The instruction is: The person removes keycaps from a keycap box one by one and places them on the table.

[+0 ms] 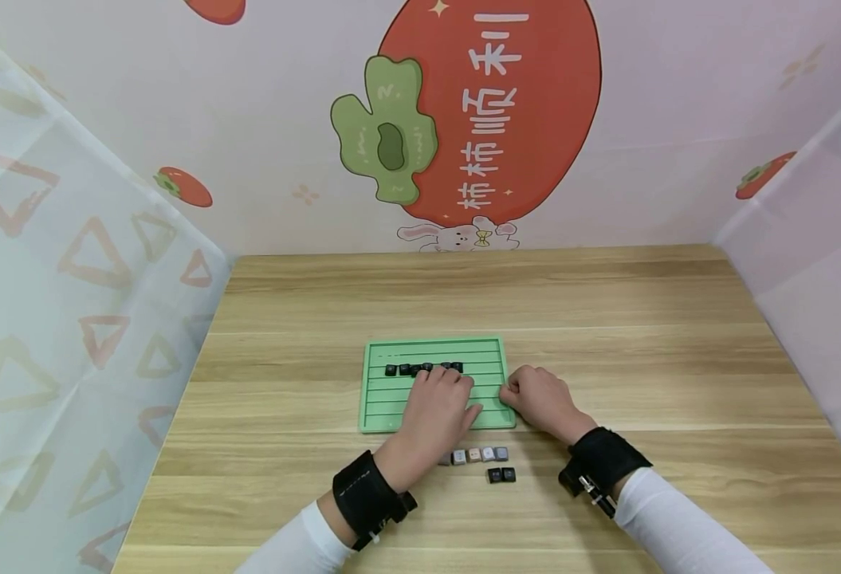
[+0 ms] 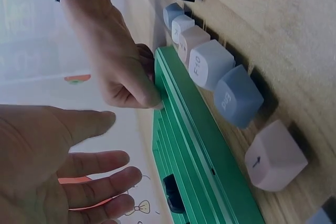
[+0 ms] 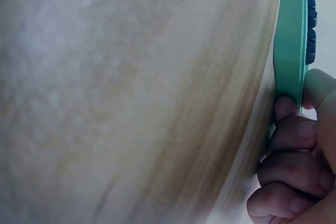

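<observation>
Your right hand (image 1: 544, 401) pinches the green tray (image 1: 389, 407), presumably to steady it; your left hand (image 1: 436, 408), fingers extended, grips nothing near black keycaps (image 1: 405, 370).

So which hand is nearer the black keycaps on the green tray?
Left. The left hand is over the green tray, at the black keycaps; the right hand grips the tray's right edge, farther off.

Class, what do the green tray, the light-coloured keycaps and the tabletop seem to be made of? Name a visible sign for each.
Green tray: probably moulded plastic, satin; uniform colour, straight ridges.
Light-coloured keycaps: likely plastic, matt; soft shading, clear legends, one an arrow.
Tabletop: wood or wood-look laminate, low sheen; streaky grain shows, but which is unclear.
</observation>
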Demonstrator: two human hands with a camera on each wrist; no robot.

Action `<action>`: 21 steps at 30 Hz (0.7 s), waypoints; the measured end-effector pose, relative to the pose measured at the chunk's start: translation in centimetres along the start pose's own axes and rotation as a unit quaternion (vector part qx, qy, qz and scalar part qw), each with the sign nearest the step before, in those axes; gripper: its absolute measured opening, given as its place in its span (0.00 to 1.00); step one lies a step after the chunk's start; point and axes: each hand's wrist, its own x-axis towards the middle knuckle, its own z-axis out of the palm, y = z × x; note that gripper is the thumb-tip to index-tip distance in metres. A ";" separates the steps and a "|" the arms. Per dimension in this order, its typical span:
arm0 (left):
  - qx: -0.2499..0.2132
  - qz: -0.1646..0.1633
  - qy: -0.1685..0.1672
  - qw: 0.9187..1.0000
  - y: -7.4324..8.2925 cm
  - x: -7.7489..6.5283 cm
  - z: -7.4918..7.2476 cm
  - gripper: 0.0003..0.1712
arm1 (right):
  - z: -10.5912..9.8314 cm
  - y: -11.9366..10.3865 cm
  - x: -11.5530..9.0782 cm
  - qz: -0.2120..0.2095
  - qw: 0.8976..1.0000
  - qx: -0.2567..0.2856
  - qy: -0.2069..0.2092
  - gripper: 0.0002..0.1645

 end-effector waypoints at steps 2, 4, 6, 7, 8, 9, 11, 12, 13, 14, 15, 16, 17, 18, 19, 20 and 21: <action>-0.001 -0.005 -0.004 1.000 -0.2 0.1 0.1 0.17 | 0.0 0.0 0.0 -0.001 1.000 0.001 0.001 0.23; -0.003 -0.011 -0.007 1.000 -0.3 0.3 0.2 0.17 | 0.0 0.0 0.0 -0.003 1.000 0.002 0.001 0.23; -0.004 -0.016 -0.007 1.000 -0.5 0.4 0.3 0.17 | 0.0 0.0 0.0 -0.003 1.000 0.003 0.001 0.23; -0.005 -0.018 -0.008 1.000 -0.6 0.5 0.3 0.17 | 0.1 0.0 0.0 -0.003 1.000 0.004 0.001 0.23; -0.006 -0.020 -0.007 1.000 -0.7 0.6 0.4 0.17 | 0.1 0.1 0.0 -0.003 1.000 0.004 0.000 0.24; -0.007 -0.022 -0.007 1.000 -0.8 0.7 0.4 0.18 | 0.1 0.1 0.0 -0.002 1.000 0.005 -0.001 0.24; -0.008 -0.027 -0.007 1.000 -1.0 0.8 0.4 0.18 | 0.0 0.0 0.0 -0.001 1.000 0.006 -0.002 0.24; -0.008 -0.031 -0.007 0.999 -1.0 0.9 0.5 0.18 | 0.0 0.0 0.0 -0.002 1.000 0.008 -0.003 0.24; -0.007 -0.033 -0.007 0.999 -1.1 0.9 0.4 0.19 | 0.0 0.0 0.0 -0.002 1.000 0.009 -0.003 0.24; -0.006 -0.036 -0.007 0.999 -1.2 1.0 0.5 0.19 | -0.1 0.0 0.0 -0.002 1.000 0.010 -0.003 0.24; -0.006 -0.038 -0.007 0.999 -1.2 1.1 0.4 0.19 | -0.1 0.0 0.0 -0.002 1.000 0.011 -0.003 0.24; -0.005 -0.039 -0.006 0.999 -1.3 1.2 0.4 0.19 | -0.1 0.0 0.0 -0.003 1.000 0.012 -0.003 0.24; -0.003 -0.039 -0.004 0.999 -1.3 1.2 0.4 0.19 | -0.1 0.0 0.0 -0.003 1.000 0.012 -0.002 0.24; -0.002 -0.040 -0.002 0.999 -1.3 1.3 0.4 0.18 | -0.1 0.0 0.0 -0.003 1.000 0.012 -0.002 0.24; -0.001 -0.039 0.000 0.999 -1.4 1.4 0.4 0.18 | -0.1 0.0 0.0 -0.002 1.000 0.012 -0.002 0.23; -0.003 -0.039 0.003 0.999 -1.4 1.4 0.4 0.18 | -0.1 0.0 0.0 -0.002 1.000 0.012 -0.002 0.23; -0.004 -0.039 0.004 0.999 -1.5 1.5 0.4 0.18 | -0.1 0.0 0.0 -0.002 1.000 0.011 -0.002 0.23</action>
